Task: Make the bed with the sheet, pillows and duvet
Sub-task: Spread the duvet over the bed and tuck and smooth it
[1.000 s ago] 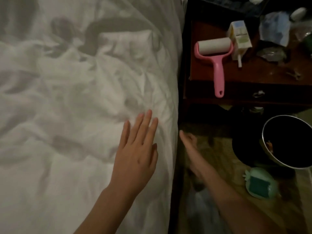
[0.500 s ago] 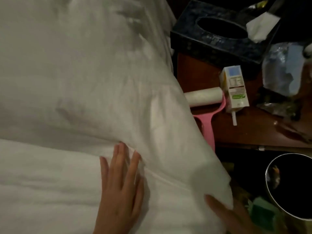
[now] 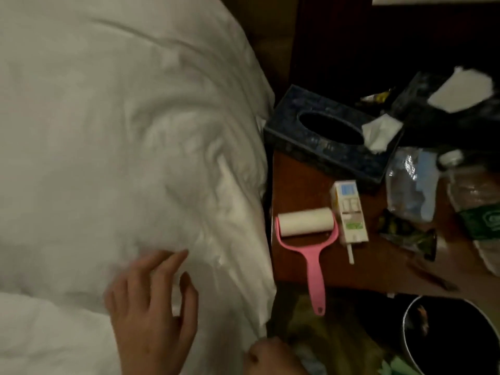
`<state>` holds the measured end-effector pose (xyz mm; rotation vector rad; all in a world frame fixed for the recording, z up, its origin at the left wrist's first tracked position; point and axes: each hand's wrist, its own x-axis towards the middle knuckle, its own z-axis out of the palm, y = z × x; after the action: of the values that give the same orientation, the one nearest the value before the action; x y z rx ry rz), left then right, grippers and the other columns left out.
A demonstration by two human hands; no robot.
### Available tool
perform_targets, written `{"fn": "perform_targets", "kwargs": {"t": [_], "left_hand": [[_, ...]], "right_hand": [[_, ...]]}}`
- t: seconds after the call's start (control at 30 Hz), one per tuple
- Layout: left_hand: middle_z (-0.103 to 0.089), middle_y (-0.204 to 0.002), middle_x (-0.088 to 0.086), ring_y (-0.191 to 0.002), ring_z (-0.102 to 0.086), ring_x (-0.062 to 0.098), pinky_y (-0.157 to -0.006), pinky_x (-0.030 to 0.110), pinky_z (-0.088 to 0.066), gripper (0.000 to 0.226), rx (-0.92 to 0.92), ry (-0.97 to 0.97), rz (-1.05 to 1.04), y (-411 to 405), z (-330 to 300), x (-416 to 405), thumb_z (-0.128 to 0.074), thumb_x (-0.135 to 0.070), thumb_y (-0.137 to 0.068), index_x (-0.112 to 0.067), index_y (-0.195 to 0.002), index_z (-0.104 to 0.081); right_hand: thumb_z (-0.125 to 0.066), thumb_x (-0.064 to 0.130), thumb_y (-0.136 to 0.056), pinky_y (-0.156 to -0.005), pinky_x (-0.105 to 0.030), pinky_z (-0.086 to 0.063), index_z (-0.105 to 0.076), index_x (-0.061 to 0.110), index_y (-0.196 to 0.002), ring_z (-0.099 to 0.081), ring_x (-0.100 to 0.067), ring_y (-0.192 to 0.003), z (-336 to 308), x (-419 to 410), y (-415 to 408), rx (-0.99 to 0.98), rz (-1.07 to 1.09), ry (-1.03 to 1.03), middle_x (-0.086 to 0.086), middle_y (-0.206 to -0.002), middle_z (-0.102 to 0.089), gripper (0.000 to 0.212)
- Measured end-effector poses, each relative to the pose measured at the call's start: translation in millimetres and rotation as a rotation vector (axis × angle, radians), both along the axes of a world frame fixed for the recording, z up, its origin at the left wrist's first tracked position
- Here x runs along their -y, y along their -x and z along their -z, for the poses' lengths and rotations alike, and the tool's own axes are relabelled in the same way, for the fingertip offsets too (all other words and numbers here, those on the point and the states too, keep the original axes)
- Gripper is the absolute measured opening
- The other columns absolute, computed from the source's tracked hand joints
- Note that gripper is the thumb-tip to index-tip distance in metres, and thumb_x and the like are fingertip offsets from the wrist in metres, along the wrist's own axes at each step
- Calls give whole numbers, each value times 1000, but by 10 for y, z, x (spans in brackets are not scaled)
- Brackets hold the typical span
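White pillow (image 3: 130,147), creased (blurred) | left hand (image 3: 151,315) grip spread on it | right hand (image 3: 270,357) grip: cannot tell

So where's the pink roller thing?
In the head view the lint roller lies right of the bed, on the wooden nightstand, next to a small carton, its handle sticking out over the front edge.

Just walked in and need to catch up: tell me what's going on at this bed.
A person is making the bed. The left hand rests with spread fingers on the white pillow, at its lower edge above the duvet. The right hand is at the pillow's lower corner by the bed's edge; its grip is unclear. A pink lint roller and tissue box sit on the nightstand alongside.
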<state>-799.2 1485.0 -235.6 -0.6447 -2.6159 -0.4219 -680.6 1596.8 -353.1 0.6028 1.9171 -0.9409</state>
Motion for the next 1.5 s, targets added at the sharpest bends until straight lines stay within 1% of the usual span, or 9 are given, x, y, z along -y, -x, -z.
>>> {"fn": "perform_targets", "kwargs": {"t": [0.13,0.2,0.37,0.53,0.77,1.0,1.17,1.4,1.5], "left_hand": [[-45,-130,28,-125,-37,42,-106,48,-26,48,-15,-45,-158,902,-644,-153,-57,-27,-87,2,-125,-48],[-37,-137,32,-130,-32,47,-106,58,-24,66,63,7,-295,1385,-809,-148,-62,-38,-87,7,-130,-40],[-54,-92,27,-83,-51,44,-71,50,-39,47,130,326,-378,2178,-791,-170,-50,-45,-83,2,-89,-52],[-60,-73,12,-67,-54,35,-64,36,-33,21,190,242,-283,2361,-776,-199,-41,-23,-87,-11,-73,-52],[-36,-67,2,-66,-29,13,-61,25,-15,27,-50,-281,-177,2352,-1439,-558,-48,-15,-94,-10,-69,-38],[-59,-72,-9,-71,-56,19,-70,34,-40,29,313,63,213,2744,-1366,-415,-45,-46,-90,-24,-76,-59],[-44,-145,-1,-142,-28,23,-109,67,-3,48,167,389,101,2992,-1018,-375,-34,-39,-96,-25,-140,-45],[-17,-158,-8,-147,-9,21,-103,75,5,58,283,521,71,3234,-498,-414,-18,-51,-95,-33,-150,-23],[-17,-158,-8,-147,-10,21,-104,73,5,58,281,534,45,3199,-489,-399,-15,-51,-95,-33,-150,-21]], "right_hand": [[-53,35,-92,-72,-44,-53,-59,25,-76,-66,-24,-76,-888,-492,979,-558,611,40,-6,-79,-68,20],[-55,33,-92,-79,-46,-54,-58,30,-100,-64,-19,-93,-1125,-640,1575,-713,710,75,0,-105,-65,8],[-55,32,-93,-102,-36,-39,-8,32,-151,-40,-29,-131,-1187,-806,3000,-758,660,28,-6,-152,-29,75],[-42,22,-97,-75,-35,-45,-55,13,-114,-60,-34,-101,-966,-804,3261,-706,363,-293,-14,-112,-63,24],[-37,32,-90,-60,-47,-50,-51,21,-90,-57,-29,-64,-1419,-1113,3014,-1249,851,-124,-2,-69,-54,18],[-51,18,-91,-94,-49,-48,-43,15,-121,-56,-29,-108,-890,-1048,3380,-683,1093,-119,-12,-123,-53,31],[-25,35,-101,-118,-37,-13,-26,31,-147,-16,-11,-145,-1267,-755,3698,-1370,489,-254,10,-156,-21,46],[-27,40,-100,-116,-45,-22,-22,17,-151,-26,-31,-141,-766,-1436,4365,-454,853,-266,-11,-156,-23,56],[-28,33,-102,-119,-37,-15,-20,14,-151,-19,-21,-146,-1183,-1123,3997,-1046,561,-405,-9,-158,-21,53]]}}
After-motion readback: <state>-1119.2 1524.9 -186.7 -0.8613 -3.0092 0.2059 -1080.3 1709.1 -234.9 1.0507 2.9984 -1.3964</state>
